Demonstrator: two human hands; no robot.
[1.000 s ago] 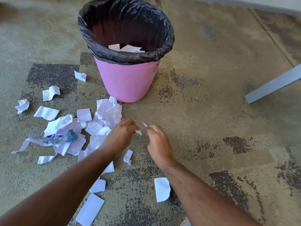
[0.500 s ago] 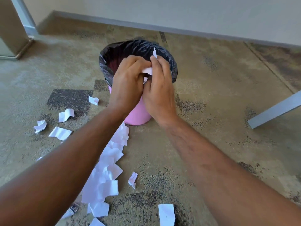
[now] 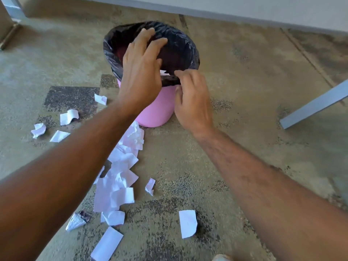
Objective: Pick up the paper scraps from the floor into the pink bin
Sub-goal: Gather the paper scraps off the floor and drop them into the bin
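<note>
Left hand (image 3: 140,72): fingers spread, holding nothing, over the mouth of the pink plastic bin with black liner bag (image 3: 158,108). Right hand (image 3: 192,102): fingers loosely apart, empty, at the bin's near rim. I log the white torn paper scraps (image 3: 120,172) lying in a trail on the floor, running from the bin's base back toward me, below and behind both hands. I judge the left hand nearer that trail; one separate scrap (image 3: 188,223) lies nearer the right
</note>
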